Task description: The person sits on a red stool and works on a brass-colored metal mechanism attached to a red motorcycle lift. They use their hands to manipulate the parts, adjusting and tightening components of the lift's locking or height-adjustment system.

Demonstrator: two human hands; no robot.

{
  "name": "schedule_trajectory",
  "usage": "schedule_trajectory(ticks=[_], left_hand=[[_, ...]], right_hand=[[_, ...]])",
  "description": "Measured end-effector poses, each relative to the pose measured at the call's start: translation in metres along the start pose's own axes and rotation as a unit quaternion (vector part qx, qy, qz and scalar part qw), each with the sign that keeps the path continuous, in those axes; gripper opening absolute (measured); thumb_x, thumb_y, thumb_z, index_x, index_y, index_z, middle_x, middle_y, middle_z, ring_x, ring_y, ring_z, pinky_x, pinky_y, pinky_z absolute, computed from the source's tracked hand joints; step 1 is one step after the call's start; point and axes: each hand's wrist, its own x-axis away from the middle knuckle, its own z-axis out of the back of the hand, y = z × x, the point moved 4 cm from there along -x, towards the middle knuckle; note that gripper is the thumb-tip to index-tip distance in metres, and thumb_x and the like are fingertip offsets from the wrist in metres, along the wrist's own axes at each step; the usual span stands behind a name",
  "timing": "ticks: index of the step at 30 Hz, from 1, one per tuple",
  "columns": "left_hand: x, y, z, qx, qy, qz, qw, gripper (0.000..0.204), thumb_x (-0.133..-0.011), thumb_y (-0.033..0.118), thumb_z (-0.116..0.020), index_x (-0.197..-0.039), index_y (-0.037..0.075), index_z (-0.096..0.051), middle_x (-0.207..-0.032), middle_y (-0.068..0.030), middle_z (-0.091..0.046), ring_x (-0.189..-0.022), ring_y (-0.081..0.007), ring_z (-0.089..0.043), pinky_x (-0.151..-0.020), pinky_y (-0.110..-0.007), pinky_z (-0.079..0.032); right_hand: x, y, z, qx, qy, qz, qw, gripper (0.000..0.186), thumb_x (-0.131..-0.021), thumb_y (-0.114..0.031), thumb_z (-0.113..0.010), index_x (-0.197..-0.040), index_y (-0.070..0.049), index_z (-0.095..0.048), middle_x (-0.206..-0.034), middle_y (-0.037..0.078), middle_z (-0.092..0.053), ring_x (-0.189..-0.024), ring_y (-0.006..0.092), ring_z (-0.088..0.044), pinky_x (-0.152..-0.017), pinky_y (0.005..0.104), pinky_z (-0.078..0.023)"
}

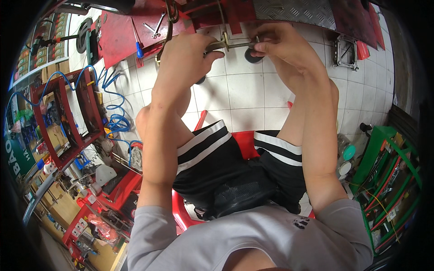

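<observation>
My left hand (189, 56) is closed around the left end of a greyish metal piece, with its thumb pointing right. A brass-coloured upright fitting (226, 41) stands between my hands, and a thin metal rod (239, 44) runs from it to the right. At the rod's right end the fingers of my right hand (279, 41) are pinched together. My fingers partly hide what lies in each grip. Just above, the red metal bench (116, 38) carries a blue-handled screwdriver (139, 50) and several wrenches (157, 28), to the left of my left hand.
A textured metal plate (296, 10) lies at the bench's far right. To the left, a blue coiled hose (120, 123) hangs beside a red metal frame (58, 119). A green rack (384, 169) holds tools at right. I sit on a red chair (245, 143) over white tiles.
</observation>
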Motion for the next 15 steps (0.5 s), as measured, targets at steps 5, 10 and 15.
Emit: schedule_trajectory(ticks=[5, 10, 15], left_hand=[[0.002, 0.003, 0.0, -0.028, 0.021, -0.005, 0.999, 0.023, -0.08, 0.029, -0.076, -0.092, 0.009, -0.077, -0.073, -0.0132, -0.069, -0.074, -0.0348, -0.067, -0.069, -0.045, -0.054], [0.0, 0.005, 0.004, 0.022, 0.041, -0.034, 0.998, 0.029, -0.074, 0.025, -0.079, -0.093, 0.003, -0.074, -0.079, -0.0173, -0.07, -0.071, -0.0358, -0.068, -0.067, -0.041, -0.053], [-0.012, 0.003, 0.01, 0.004, 0.014, -0.005, 1.0, 0.042, -0.07, 0.037, -0.084, -0.091, 0.002, -0.074, -0.078, -0.0151, -0.069, -0.073, -0.035, -0.067, -0.066, -0.043, -0.052]], right_hand=[[0.0, -0.004, -0.005, 0.071, 0.029, -0.165, 0.983, 0.033, -0.095, -0.025, -0.068, -0.107, 0.006, -0.064, -0.079, 0.008, -0.064, -0.07, 0.0148, -0.06, -0.064, 0.0281, -0.046], [-0.001, 0.001, -0.007, 0.069, 0.039, -0.147, 0.986, 0.035, -0.097, -0.03, -0.066, -0.107, 0.004, -0.064, -0.078, 0.006, -0.063, -0.066, 0.0118, -0.055, -0.061, 0.0277, -0.041], [0.014, -0.017, -0.014, -0.025, 0.033, -0.176, 0.984, 0.022, -0.095, -0.018, -0.067, -0.104, 0.002, -0.066, -0.088, 0.007, -0.064, -0.077, 0.0129, -0.055, -0.065, 0.0279, -0.039]])
